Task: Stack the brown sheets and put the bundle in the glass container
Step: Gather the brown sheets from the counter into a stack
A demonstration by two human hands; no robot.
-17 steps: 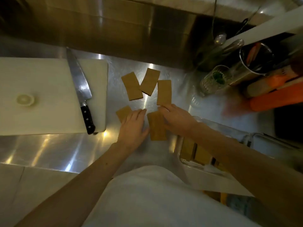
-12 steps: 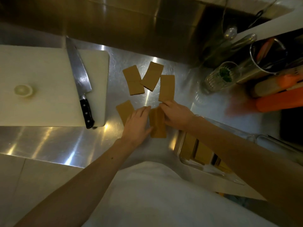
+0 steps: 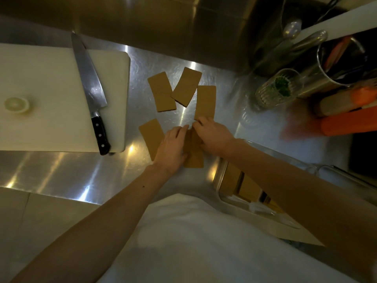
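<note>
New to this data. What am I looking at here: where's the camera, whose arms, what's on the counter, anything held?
There is no robot. A person wears one wide-angle camera on the head, looking down, so the arms coming up from the bottom are their own.

The surface is a steel counter. On the left lies a white cutting board with a knife on it and a pale round slice.

In the middle are brown sheets: three loose at the back and one partly under the left hand. Both hands press on a sheet or small stack between them; the right hand also touches the back-right sheet. How many sheets are in that stack cannot be told.

At lower right is the glass container, already holding some sheets. At upper right stand a glass and a utensil pot, blurred.
</note>
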